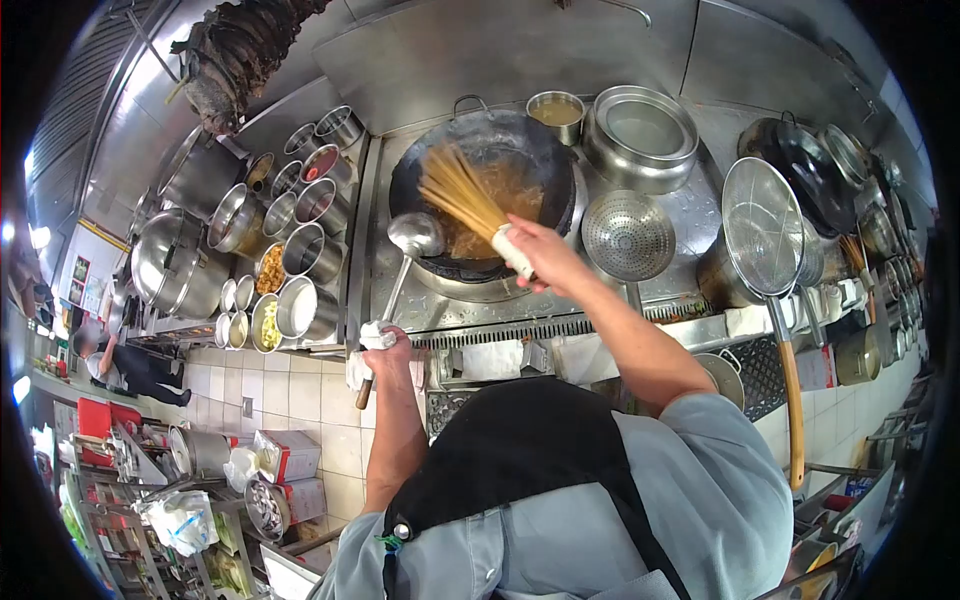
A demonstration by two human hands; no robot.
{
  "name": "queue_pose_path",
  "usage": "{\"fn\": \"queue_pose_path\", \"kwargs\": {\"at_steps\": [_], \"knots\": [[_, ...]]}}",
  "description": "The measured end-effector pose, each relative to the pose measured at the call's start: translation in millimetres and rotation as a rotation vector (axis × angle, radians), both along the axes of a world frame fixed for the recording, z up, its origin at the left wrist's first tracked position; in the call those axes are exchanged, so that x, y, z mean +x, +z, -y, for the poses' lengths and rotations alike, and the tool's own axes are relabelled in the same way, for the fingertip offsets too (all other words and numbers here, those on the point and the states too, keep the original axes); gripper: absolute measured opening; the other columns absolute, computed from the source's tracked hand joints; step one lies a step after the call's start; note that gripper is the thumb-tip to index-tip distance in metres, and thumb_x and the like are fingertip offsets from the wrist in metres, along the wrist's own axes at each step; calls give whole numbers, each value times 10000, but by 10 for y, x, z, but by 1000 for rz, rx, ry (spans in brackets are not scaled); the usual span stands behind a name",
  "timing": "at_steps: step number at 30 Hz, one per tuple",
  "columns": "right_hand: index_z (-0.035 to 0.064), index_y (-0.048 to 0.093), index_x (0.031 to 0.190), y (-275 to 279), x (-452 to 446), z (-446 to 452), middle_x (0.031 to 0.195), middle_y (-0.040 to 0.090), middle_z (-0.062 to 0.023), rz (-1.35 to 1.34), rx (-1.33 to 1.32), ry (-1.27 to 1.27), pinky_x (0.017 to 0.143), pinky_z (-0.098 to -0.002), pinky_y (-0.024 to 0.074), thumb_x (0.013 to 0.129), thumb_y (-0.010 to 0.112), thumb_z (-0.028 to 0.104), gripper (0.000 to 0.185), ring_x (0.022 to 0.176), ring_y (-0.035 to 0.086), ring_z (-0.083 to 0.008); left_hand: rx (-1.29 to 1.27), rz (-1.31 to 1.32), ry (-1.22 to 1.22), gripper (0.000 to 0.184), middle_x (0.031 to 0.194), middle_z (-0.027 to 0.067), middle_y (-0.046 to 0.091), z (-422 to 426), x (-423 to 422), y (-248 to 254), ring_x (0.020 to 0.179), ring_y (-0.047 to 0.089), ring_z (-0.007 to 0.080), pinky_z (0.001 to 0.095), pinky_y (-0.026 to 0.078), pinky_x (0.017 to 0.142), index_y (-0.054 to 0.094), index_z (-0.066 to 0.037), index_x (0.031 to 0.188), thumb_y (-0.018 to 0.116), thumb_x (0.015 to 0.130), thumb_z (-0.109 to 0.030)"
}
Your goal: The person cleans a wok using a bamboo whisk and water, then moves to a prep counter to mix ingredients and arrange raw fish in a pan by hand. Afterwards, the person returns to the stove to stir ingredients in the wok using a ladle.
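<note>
A large dark wok (415, 170) sits on the stove with brownish liquid in its bottom. My right hand (545, 252) is closed around the white-wrapped handle of a bamboo wok brush (465, 195). The brush's bristles spread over the wok, slightly blurred. At the stove's front edge, my left hand (392, 352) grips the long handle of a metal ladle (416, 235). A white cloth (377, 337) is wrapped about the handle at that hand. The ladle's bowl is at the wok's left rim; whether it touches the rim, I cannot tell.
Right of the wok lie a perforated strainer (628, 236) and a wide steel pot (640, 137). A long-handled mesh skimmer (762, 225) stands farther right. Several steel containers (312, 250) of ingredients line the left counter. Another person (130, 362) is at the far left.
</note>
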State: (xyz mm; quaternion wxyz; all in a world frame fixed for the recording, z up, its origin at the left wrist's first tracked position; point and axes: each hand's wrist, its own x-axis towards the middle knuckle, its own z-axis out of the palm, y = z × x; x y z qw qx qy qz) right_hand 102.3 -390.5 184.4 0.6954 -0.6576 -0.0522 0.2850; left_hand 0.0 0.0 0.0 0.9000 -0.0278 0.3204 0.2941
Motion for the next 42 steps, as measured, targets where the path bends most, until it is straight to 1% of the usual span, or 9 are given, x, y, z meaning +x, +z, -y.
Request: {"fn": "queue_pose_path", "kwargs": {"at_steps": [5, 12, 15, 17, 23, 26, 31, 37, 42], "knots": [[178, 623, 1288, -57, 397, 192, 770, 645, -31, -104, -239, 206, 339, -225, 366, 1054, 529, 384, 326, 496, 588, -96, -109, -49, -70, 381, 793, -5, 703, 82, -62, 146, 659, 667, 161, 288, 565, 568, 689, -152, 869, 403, 1028, -348], [213, 421, 1551, 138, 401, 92, 891, 671, -61, -94, 162, 5, 362, -205, 346, 1058, 562, 372, 537, 538, 567, -92, -295, -67, -159, 354, 754, 53, 704, -625, -439, 64, 634, 691, 203, 308, 604, 498, 698, -91, 859, 504, 1025, -337], [192, 548, 1404, -291, 588, 8, 876, 673, -57, -328, -153, 354, 375, -206, 323, 1049, 574, 389, 407, 530, 542, -81, -296, -86, -149, 342, 767, 55, 711, -614, -497, 213, 643, 696, 206, 306, 600, 503, 708, -87, 886, 500, 1019, -323], [203, 542, 1445, -348, 807, 182, 866, 667, -46, -404, -37, 240, 369, -201, 306, 1031, 604, 421, 472, 514, 512, -67, -213, -101, -96, 358, 767, 43, 710, -556, -565, 298, 633, 692, 192, 296, 591, 491, 710, -90, 908, 465, 1027, -323], [149, 489, 1541, 409, 596, 291, 950, 687, -51, 174, -504, 289, 424, -262, 413, 973, 634, 342, 617, 553, 587, -115, -171, -112, -68, 334, 757, 10, 699, -953, -1321, -20, 621, 673, 163, 275, 584, 515, 702, -112, 906, 477, 1033, -325], [90, 662, 1334, 53, 982, -356, 996, 735, -159, 382, -749, 473, 590, -382, 553, 930, 621, 305, 458, 598, 667, -224, -154, -184, -67, 293, 777, -5, 692, -884, -1291, -63, 631, 661, 148, 274, 577, 534, 693, -135, 917, 496, 1032, -317], [30, 669, 1176, -607, 1337, -1501, 1141, 704, -291, 562, -646, -106, 978, -536, 532, 924, 652, 287, 360, 1112, 660, -477, 130, -306, -382, 222, 862, -31, 686, -307, -1183, 486, 758, 656, 137, 284, 564, 622, 670, -180, 997, 485, 1029, -298], [78, 611, 1307, -13, 296, -764, 1161, 699, -292, 688, -763, 323, 990, -537, 527, 944, 645, 322, 439, 1103, 676, -453, 50, -136, -611, 334, 1058, 105, 705, 258, -1233, 1135, 950, 683, 310, 457, 603, 806, 655, -82, 1120, 505, 988, -349], [63, 769, 1106, 751, 822, 67, 1119, 750, -212, 752, -1298, 417, 902, -477, 586, 899, 628, 226, 299, 1064, 731, -355, 198, -69, -880, 436, 1218, 247, 624, 719, -553, 1109, 1100, 642, 413, 583, 575, 922, 567, 22, 1230, 523, 1004, -348]]}}
